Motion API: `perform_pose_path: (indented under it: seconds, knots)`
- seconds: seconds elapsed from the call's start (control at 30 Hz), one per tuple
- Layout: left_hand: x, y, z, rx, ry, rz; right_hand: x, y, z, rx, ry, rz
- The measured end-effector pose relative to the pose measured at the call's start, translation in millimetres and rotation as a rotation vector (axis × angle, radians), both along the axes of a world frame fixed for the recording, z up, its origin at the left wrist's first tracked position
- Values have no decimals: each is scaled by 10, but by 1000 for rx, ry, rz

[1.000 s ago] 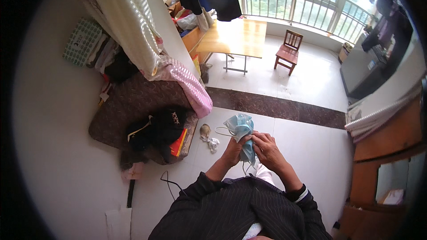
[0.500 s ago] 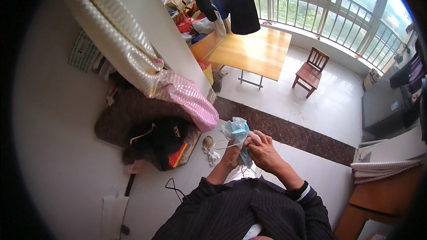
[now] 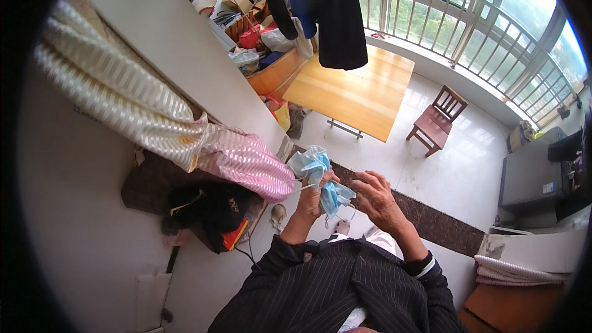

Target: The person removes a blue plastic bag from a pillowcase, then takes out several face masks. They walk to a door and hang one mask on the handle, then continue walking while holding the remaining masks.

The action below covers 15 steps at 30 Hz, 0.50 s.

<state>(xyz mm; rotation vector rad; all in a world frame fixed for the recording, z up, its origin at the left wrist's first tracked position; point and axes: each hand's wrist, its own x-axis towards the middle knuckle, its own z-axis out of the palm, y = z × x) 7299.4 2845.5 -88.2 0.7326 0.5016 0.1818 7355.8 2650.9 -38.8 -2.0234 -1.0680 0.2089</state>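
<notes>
My left hand (image 3: 313, 202) is closed round a crumpled bunch of light blue disposable face masks (image 3: 335, 196). Pale blue folds stick out above the fist and on its right side, and thin white ear loops hang from them. I cannot tell how many masks are in the bunch. Just to the right, my right hand (image 3: 380, 202) is apart from the masks, its fingers loosely spread and holding nothing.
A tied-back striped curtain (image 3: 246, 160) hangs close to my left hand. Beneath it, a dark bag (image 3: 206, 213) lies on a brown ledge. Ahead stand a wooden folding table (image 3: 364, 92) and a small brown chair (image 3: 438, 120). Dark clothes (image 3: 342, 24) hang above the table.
My right hand has let go of the masks and moved off to the right with its fingers opening. My left hand keeps hold of the bunch and has shifted slightly left.
</notes>
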Motion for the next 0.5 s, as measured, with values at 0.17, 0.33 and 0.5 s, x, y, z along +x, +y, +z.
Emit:
perform_pose_path:
  seconds: [0.17,0.33,0.5]
  knots:
    - [529,64,-82,28,8,77,872,-148,-146,110,83,-47]
    - [1096,-74,-63,42,71,212,1731,-226,-196,147,129,-15]
    - [1519,-208,37,223,-34,279,2470,-192,-239,218,228,-27]
